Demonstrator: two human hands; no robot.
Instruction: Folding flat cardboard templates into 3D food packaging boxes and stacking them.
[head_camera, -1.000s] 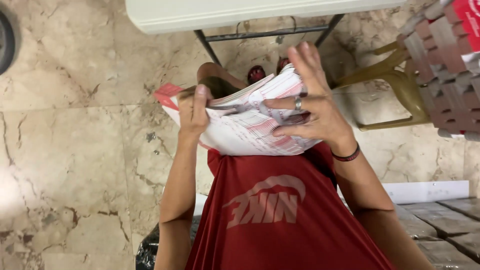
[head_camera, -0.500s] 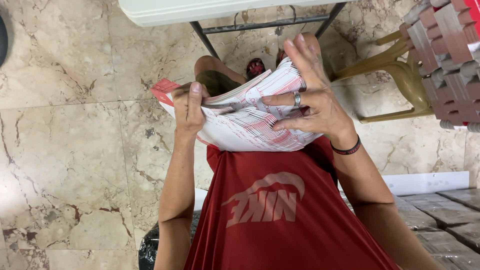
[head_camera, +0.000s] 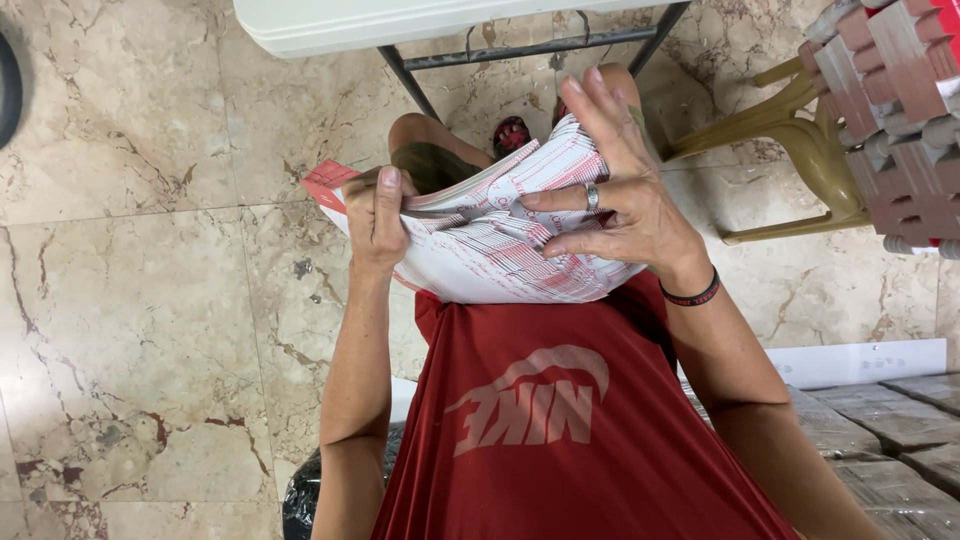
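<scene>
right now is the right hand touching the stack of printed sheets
Touching. The head view shows the right hand spread flat on the stack of printed sheets, fingers pressing into the top pages, no gap visible.

You get even, fairly bright indoor light with no hard glare. The marble floor (head_camera: 130, 330) shows only soft shadows (darkest under the white tabletop (head_camera: 400, 20) at the far edge). Focus is sharp at the centre; lines bend slightly toward the frame's corners.
</scene>
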